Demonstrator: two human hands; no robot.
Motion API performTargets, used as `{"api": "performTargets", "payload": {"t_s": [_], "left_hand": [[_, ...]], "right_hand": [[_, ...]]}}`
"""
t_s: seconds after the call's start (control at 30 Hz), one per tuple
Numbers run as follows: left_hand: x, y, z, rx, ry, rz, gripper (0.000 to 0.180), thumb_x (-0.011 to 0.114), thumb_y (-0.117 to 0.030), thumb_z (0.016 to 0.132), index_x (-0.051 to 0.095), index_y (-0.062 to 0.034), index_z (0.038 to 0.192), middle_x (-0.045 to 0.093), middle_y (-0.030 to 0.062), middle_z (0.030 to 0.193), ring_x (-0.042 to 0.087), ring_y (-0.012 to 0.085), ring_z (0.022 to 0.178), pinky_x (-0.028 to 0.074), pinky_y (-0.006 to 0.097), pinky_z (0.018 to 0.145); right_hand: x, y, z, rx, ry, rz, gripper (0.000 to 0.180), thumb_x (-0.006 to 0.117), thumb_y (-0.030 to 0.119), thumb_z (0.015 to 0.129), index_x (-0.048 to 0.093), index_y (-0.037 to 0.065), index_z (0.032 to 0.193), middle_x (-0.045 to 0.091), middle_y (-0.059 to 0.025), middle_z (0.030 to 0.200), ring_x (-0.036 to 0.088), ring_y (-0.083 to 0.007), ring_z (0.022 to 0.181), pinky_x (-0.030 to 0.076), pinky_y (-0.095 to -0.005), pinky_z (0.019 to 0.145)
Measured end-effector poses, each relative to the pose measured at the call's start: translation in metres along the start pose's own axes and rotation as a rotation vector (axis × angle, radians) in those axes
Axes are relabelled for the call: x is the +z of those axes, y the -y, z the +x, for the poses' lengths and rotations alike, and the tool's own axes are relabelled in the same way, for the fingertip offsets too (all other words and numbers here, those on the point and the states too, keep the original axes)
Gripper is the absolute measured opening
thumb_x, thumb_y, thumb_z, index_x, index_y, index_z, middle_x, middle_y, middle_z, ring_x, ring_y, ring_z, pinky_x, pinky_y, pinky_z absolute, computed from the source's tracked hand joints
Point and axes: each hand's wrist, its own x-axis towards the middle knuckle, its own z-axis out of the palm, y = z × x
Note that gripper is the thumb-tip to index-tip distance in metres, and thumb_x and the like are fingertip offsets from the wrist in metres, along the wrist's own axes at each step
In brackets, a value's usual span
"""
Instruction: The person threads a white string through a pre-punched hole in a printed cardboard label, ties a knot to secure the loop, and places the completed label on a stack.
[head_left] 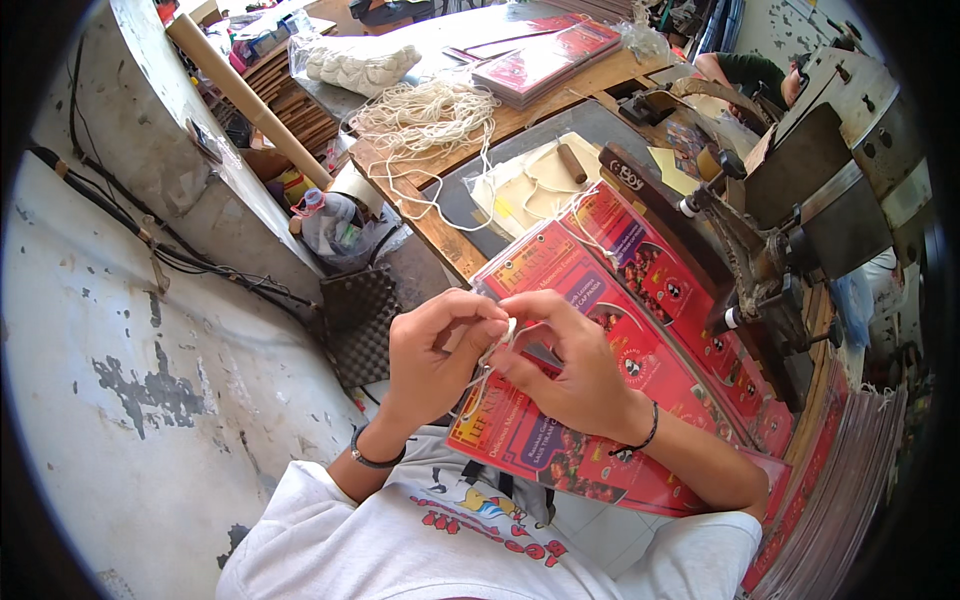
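Wooden table (458, 256): cream cord heap (425, 115)
Your left hand (432, 348), right hand (578, 365): pinching thin white cord (511, 327)
Cordwork: seemingly knotting; wants steady tension next

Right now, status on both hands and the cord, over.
Left hand: pinching white cord. Right hand: touching same cord. Red printed board beneath, nothing visibly blocking.

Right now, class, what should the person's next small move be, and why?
Probably to draw the white string gently tighter: the left hand and right hand both pinch it, close together beside the red board, and loose-looking strands hang below them.
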Motion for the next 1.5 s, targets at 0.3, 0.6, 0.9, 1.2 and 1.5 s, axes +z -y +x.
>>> {"api": "performTargets", "payload": {"t_s": [0.3,0.6,0.9,1.2,1.5], "left_hand": [[-0.01,-0.003,0.01,0.115,-0.149,-0.081,0.007,0.062,0.001,0.096,0.062,0.0013,0.102,0.069,0.0113,0.092,0.069,0.017,0.087,0.055,0.027,0.078],[-0.014,0.003,0.003,-0.079,-0.011,-0.535,0.007,0.054,-0.008,0.103,0.052,-0.0018,0.105,0.063,0.0092,0.087,0.068,0.0203,0.086,0.056,0.03,0.073],[-0.049,-0.007,-0.003,0.155,0.305,0.328,0.069,0.096,-0.028,0.057,0.06,-0.0038,0.111,0.063,0.0112,0.11,0.062,0.0232,0.106,0.05,0.037,0.091],[-0.046,-0.001,-0.025,0.523,0.659,0.661,0.06,0.075,-0.01,0.07,0.064,-0.0217,0.128,0.045,0.0131,0.149,0.049,0.0333,0.133,0.04,0.05,0.112],[-0.036,-0.016,0.008,0.697,0.488,0.451,0.03,0.073,-0.015,0.075,0.076,-0.014,0.105,0.072,0.0021,0.107,0.068,0.025,0.106,0.053,0.042,0.097]], "right_hand": [[-0.008,-0.009,0.003,-0.139,0.116,-0.094,0.015,0.074,0.008,0.088,0.067,-0.001,0.097,0.067,-0.0134,0.087,0.066,-0.024,0.074,0.051,-0.0334,0.062],[-0.01,-0.008,0.006,-0.285,0.208,-0.22,0.011,0.071,0.006,0.088,0.066,0.002,0.097,0.063,-0.0107,0.087,0.062,-0.0291,0.082,0.051,-0.0369,0.073],[-0.014,-0.009,-0.002,-0.404,0.171,-0.519,0.014,0.071,0.006,0.086,0.064,0.004,0.097,0.064,-0.0067,0.089,0.063,-0.0272,0.08,0.054,-0.0372,0.071],[-0.016,-0.002,-0.01,-0.326,0.135,-0.691,0.019,0.07,0.01,0.087,0.06,0.005,0.103,0.065,-0.0079,0.088,0.065,-0.0274,0.08,0.054,-0.0377,0.071],[-0.082,0.075,-0.085,0.232,0.469,-0.701,0.086,0.08,0.049,0.078,0.046,0.005,0.143,0.039,-0.0234,0.15,0.042,-0.0415,0.135,0.034,-0.0511,0.112]]}}
